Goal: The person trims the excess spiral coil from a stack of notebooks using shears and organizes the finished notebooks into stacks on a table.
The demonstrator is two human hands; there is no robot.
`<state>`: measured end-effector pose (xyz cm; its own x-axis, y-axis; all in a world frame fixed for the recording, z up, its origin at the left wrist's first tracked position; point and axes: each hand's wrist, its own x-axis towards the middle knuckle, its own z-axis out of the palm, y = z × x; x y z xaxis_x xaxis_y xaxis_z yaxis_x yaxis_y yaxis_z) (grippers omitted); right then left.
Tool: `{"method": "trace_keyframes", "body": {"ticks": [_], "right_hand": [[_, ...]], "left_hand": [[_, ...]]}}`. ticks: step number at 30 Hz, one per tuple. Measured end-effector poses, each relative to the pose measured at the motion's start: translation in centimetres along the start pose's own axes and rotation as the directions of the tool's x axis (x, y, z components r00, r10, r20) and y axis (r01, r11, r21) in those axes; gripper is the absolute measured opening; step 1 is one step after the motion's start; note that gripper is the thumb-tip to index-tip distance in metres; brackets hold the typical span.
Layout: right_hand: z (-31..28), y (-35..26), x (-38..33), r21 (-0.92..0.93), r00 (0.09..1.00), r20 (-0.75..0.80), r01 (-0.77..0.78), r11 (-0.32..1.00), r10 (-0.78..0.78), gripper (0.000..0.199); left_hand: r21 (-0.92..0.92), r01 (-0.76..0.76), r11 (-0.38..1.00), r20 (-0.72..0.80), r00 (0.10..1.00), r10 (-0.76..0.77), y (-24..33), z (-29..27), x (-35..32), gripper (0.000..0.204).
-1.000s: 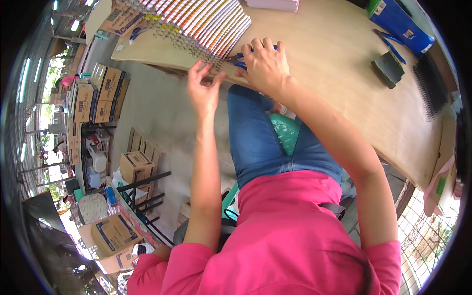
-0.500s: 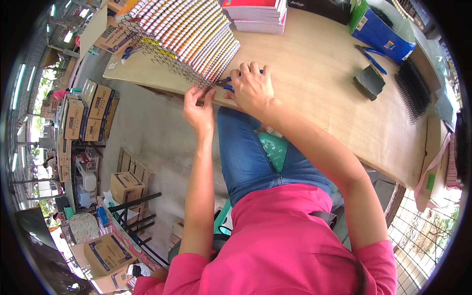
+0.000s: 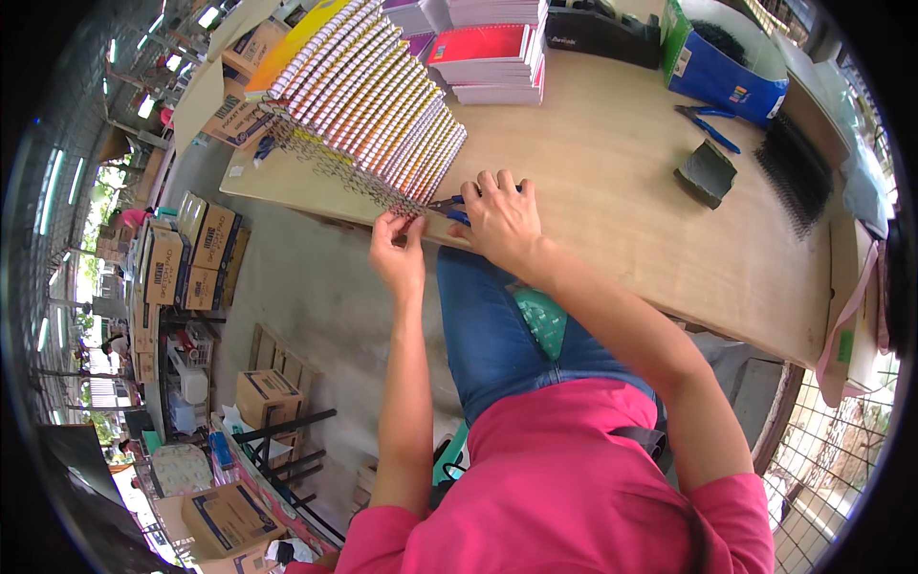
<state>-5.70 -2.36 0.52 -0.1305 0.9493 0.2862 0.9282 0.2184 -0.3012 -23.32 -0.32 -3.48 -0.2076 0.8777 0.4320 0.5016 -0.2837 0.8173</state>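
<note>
A tall, slanting stack of spiral-bound notebooks (image 3: 382, 100) stands at the table's left, orange and yellow covers showing, with loose wire ends (image 3: 330, 165) sticking out along its near side. My left hand (image 3: 398, 253) is closed at the stack's lowest corner, thumb and fingertips pinching the spiral wire there. From the right, my right hand (image 3: 504, 222) is wrapped round blue-handled pliers (image 3: 459, 214), palm down. The pliers' jaws reach to the wire just beside my left fingertips; whether they close on it is too small to tell.
Behind are a pile of red-covered notebooks (image 3: 490, 62) and a black tape dispenser (image 3: 602, 40). To the right lie a blue and green box (image 3: 732, 81), second blue-handled pliers (image 3: 710, 127), a dark block (image 3: 708, 175) and black wire coils (image 3: 794, 177). Cartons (image 3: 270, 397) stand on the left.
The view has shifted, so the table and stack appear lower. Both hands stay at the stack's bottom corner, with the pliers still in my right hand.
</note>
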Motion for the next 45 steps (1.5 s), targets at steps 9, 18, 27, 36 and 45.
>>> {"method": "trace_keyframes", "body": {"ticks": [9,18,27,36,45], "right_hand": [[1.0,-0.3,0.8,0.009,0.997,-0.072,-0.009,1.0,0.01,0.055],[0.8,-0.5,1.7,0.01,0.997,0.079,0.009,1.0,-0.009,0.051],[0.5,0.7,1.1,0.081,0.998,-0.023,-0.057,0.995,0.059,0.054],[0.9,-0.3,1.0,0.075,0.997,-0.071,-0.03,0.997,0.036,0.055],[1.2,0.1,2.4,0.083,0.996,0.083,-0.021,0.996,0.014,0.05]], "left_hand": [[-0.238,0.225,0.945,0.163,0.968,-0.19,-0.2,-0.3,1.1,0.026],[-0.034,0.075,0.997,0.174,0.982,-0.068,-0.8,-0.8,1.4,0.022],[-0.339,0.202,0.919,0.169,0.974,-0.152,-0.6,-0.5,1.2,0.019],[-0.352,0.184,0.918,0.19,0.974,-0.122,-0.6,-0.7,1.6,0.019],[-0.38,0.147,0.913,0.137,0.985,-0.102,-0.2,0.4,1.2,0.017]]}}
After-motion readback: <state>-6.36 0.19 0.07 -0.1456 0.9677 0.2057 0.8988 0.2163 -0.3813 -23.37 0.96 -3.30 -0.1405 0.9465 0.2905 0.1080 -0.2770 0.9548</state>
